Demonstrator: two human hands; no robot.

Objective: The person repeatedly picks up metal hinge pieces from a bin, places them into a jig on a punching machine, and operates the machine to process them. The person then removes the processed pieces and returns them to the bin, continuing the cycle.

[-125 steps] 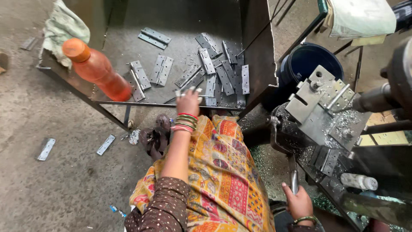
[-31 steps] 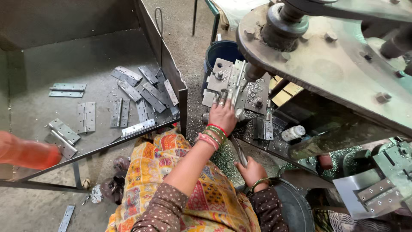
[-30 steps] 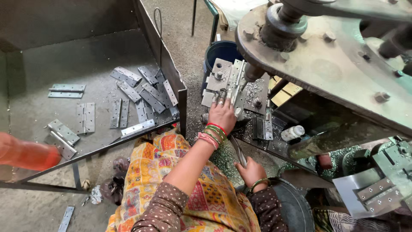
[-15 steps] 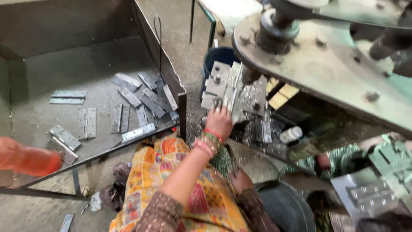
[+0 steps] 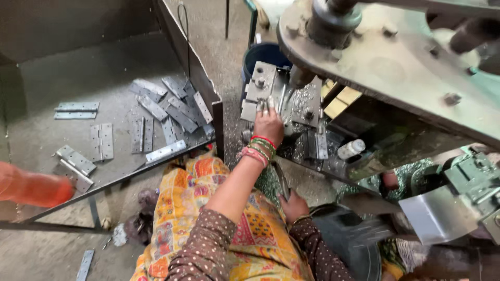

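Gritty workshop floor surrounds a press fixture (image 5: 281, 101); the left hand (image 5: 268, 125) pinches a hinge (image 5: 267, 104) upright on it, while the right hand (image 5: 294, 205), nearer the body, grips a rod (image 5: 282, 179).

— From where is the scene viewed?
— A single view is given, taken from the person's head and aimed steeply downward over the lap.
— How near is it held?
— Close: the left hand (image 5: 269, 124) at the press fixture (image 5: 284, 99) is seen near the middle, the right hand (image 5: 295, 205) lower down.
— What is framed at the sides?
— The metal tray (image 5: 36, 156) is taken in at left, the machine arm (image 5: 396, 57) at upper right.
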